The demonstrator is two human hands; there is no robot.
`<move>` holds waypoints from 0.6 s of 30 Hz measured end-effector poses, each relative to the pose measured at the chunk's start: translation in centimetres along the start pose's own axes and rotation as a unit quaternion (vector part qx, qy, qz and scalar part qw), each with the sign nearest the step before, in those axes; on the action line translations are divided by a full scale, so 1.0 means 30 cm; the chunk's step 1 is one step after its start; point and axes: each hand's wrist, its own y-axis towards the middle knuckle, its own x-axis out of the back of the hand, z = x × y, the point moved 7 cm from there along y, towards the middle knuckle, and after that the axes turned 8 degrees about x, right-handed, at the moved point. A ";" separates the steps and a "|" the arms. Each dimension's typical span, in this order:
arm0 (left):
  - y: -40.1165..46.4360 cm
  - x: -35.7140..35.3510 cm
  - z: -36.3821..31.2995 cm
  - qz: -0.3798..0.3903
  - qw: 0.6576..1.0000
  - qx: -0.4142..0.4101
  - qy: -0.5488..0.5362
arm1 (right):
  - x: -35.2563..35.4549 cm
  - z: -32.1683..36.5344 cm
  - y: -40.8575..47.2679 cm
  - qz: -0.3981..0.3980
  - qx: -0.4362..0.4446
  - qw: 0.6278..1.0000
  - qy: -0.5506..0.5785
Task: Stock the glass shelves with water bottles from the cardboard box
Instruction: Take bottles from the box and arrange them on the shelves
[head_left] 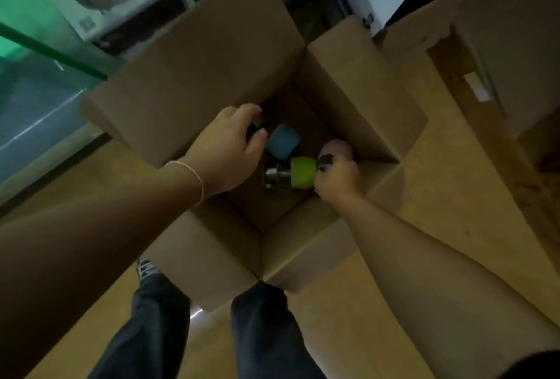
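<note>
Both hands are reaching down into an open cardboard box of plain brown board, its four flaps folded outward. The left hand is curling its fingers over something dark and partly metallic at the box's far-left inner wall; what it is cannot be told, nor whether the grip is truly clamped on it. The right hand is closing its grip around the end of a green bottle, a smooth lime-coloured cylinder lying on its side with a shiny steel neck pointing away from that grip. Just beyond the green bottle, between the two hands, a blue bottle is showing a matte rounded-square top. Right behind the right grip a pale pink rounded bottle is lying against the box wall. A thin bracelet is circling the left wrist. The box is sitting on a smooth wooden floor; green-edged glass shelves are standing off to the left.
</note>
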 end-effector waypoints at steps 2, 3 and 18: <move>0.036 -0.050 0.024 0.006 1.000 0.000 0.007 | -0.045 -0.012 0.046 0.003 0.021 0.999 -0.031; 0.051 -0.074 0.032 0.009 1.000 -0.003 0.011 | -0.065 -0.019 0.069 0.007 0.030 0.998 -0.051; 0.037 -0.230 0.095 0.043 0.999 0.003 0.002 | -0.206 -0.083 0.200 0.009 0.067 0.964 -0.258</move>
